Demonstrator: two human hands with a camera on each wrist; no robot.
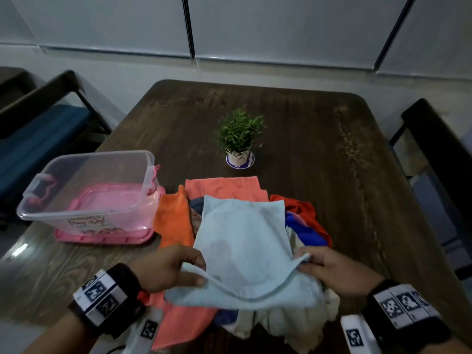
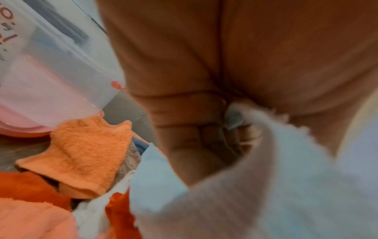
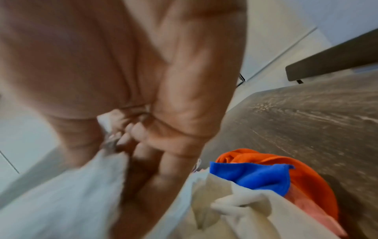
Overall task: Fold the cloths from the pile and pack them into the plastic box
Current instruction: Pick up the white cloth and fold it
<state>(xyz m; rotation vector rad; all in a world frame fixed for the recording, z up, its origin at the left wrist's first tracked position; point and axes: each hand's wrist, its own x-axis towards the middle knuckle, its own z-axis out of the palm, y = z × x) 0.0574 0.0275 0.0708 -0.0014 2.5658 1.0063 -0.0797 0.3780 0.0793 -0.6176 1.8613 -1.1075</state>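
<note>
The pale blue rectangular terry cloth (image 1: 242,238) sits at 6 o'clock on the desk (image 1: 332,149). Its far part is draped flat. Its near hem is raised and sags between corners pinched by the left hand (image 1: 166,267) and right hand (image 1: 337,269).

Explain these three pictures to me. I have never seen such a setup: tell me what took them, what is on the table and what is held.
No machine here: a person works with two bare hands, wearing a camera on the head and on each wrist. The wide picture comes from the head camera, looking down at the dark wooden table. The two close, blurry pictures look along each hand from its wrist. On the table sit a clear plastic box with pink clips, resting on a pink lid, a small potted green plant, and a heap of cloths: an orange terry cloth, a bright blue cloth, a cream cloth. The left hand and the right hand each pinch a near corner of a pale blue towel above the heap, in a closed grip.
</note>
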